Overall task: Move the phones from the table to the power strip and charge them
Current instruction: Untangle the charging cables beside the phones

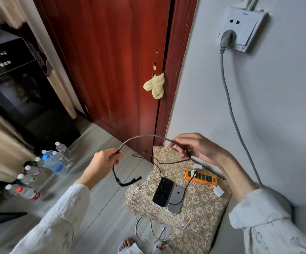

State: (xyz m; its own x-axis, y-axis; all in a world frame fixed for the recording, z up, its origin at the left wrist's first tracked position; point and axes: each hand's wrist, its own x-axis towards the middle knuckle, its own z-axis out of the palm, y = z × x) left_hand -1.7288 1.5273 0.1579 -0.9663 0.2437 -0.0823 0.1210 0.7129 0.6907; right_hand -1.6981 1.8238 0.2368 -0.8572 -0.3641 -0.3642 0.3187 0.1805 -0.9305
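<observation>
A dark braided cable [141, 138] is being held up in both hands above the power strip [200, 176]: the left hand [104, 158] is gripping it with curled fingers near a bundled, tied end that is hanging below, the right hand [196, 145] is pinching it further along, a loop arching between them. Two phones are lying face down just in front of the power strip on a patterned cloth [199, 213], the black phone [162, 191] touching and partly overlapping the grey phone [176, 198]. A dark lead is running from the strip across the grey phone; whether it is plugged into either phone cannot be told. A white charger [218, 191] is lying just beside the strip's near end, thin white cables [192, 208] trailing off the cloth toward the floor. The cable is judged light, limp and tangle-prone, best taken at the stiff connector end. The phones are judged rigid, smooth, slippery and breakable, best taken by the long edges
</observation>
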